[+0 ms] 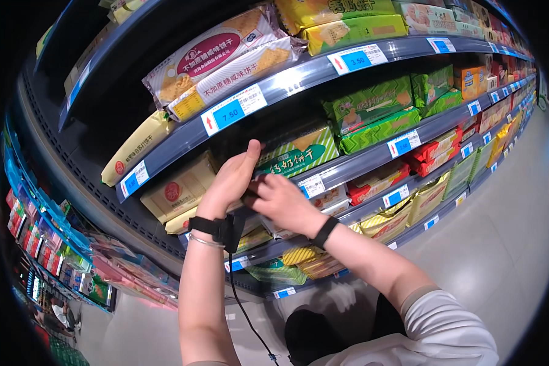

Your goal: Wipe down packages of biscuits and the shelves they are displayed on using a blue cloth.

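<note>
My left hand [234,177] is raised in front of the shelf with its thumb up, and its other fingers are mostly hidden. Close beside it, my right hand [281,201] has bent, blurred fingers. A small dark patch lies between the two hands, too unclear to name. Just behind them on the shelf is a green-and-white striped biscuit packet [297,151]. Cream-coloured biscuit packets [178,185] sit left of my left hand. A black strap with a box-shaped device [226,231] is on my left wrist, and a black band [325,232] circles my right.
Grey metal shelves [293,84] with price tags curve across the view. Above lie white-and-purple cracker packets [215,50]; to the right, green biscuit packets [370,105]. Red packets [377,183] fill a lower tier. A black cable [244,311] hangs from the wrist device over the tiled floor [476,256].
</note>
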`<state>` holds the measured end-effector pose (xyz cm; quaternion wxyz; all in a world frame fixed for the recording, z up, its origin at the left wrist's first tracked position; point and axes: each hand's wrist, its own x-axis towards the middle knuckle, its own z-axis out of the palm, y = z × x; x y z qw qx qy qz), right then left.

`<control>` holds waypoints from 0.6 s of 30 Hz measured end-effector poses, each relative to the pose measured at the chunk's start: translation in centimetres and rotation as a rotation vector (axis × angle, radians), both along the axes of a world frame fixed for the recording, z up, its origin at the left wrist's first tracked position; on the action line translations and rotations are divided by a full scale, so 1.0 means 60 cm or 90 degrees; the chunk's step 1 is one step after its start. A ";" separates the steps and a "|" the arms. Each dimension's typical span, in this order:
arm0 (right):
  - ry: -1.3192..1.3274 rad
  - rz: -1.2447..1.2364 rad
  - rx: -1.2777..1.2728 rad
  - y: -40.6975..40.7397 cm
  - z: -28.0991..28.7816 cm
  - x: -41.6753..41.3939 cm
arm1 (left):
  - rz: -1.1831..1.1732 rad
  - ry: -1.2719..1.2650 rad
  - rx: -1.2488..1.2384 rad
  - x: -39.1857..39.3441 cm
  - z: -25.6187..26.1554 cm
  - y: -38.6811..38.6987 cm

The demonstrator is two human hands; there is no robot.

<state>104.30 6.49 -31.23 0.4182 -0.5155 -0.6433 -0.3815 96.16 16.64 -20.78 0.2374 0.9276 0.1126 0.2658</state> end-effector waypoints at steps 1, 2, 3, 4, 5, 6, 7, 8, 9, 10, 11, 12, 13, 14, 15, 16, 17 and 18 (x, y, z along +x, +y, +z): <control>-0.036 -0.015 0.014 0.013 0.003 -0.016 | 0.000 0.001 -0.002 -0.003 0.010 0.001; -0.036 -0.015 0.012 0.013 0.004 -0.014 | 0.014 0.102 -0.025 -0.007 0.020 0.003; -0.021 -0.011 0.012 0.007 0.011 -0.003 | 0.029 0.201 -0.050 -0.011 0.027 0.007; -0.007 -0.007 0.011 -0.006 0.018 0.012 | 0.010 0.205 -0.030 -0.010 0.028 0.006; -0.017 -0.026 -0.015 -0.029 0.016 0.037 | 0.011 0.202 -0.037 -0.009 0.026 0.005; -0.002 -0.064 0.005 -0.059 0.012 0.053 | 0.013 0.177 -0.017 -0.010 0.024 0.003; 0.012 -0.099 0.022 -0.085 0.000 0.082 | 0.015 0.154 0.003 -0.010 0.019 0.002; 0.046 -0.166 0.038 -0.114 -0.004 0.100 | 0.015 0.123 0.016 -0.013 0.020 -0.004; 0.092 -0.195 0.091 -0.132 -0.015 0.120 | 0.015 0.118 0.010 -0.010 0.023 -0.009; 0.143 -0.225 0.101 -0.146 -0.021 0.126 | 0.016 0.144 0.014 -0.010 0.029 -0.012; 0.178 -0.225 0.127 -0.143 -0.026 0.125 | 0.016 0.170 0.018 -0.011 0.033 -0.014; 0.170 -0.211 0.128 -0.134 -0.026 0.114 | 0.009 0.170 0.025 -0.010 0.033 -0.015; 0.163 -0.195 0.130 -0.115 -0.025 0.094 | 0.011 0.170 0.023 -0.010 0.029 -0.012; 0.136 -0.146 0.090 -0.095 -0.021 0.073 | 0.003 0.161 0.019 -0.010 0.024 -0.006; 0.082 -0.096 0.043 -0.069 -0.017 0.047 | -0.003 0.152 0.017 -0.012 0.022 -0.002; 0.046 -0.033 0.034 -0.036 -0.025 0.026 | -0.002 0.150 0.019 -0.013 0.026 -0.005; -0.006 -0.001 -0.015 -0.016 -0.018 -0.005 | -0.001 0.157 0.009 -0.018 0.024 -0.002; -0.016 0.016 -0.024 -0.007 -0.025 -0.019 | -0.001 0.159 -0.001 -0.021 0.023 -0.004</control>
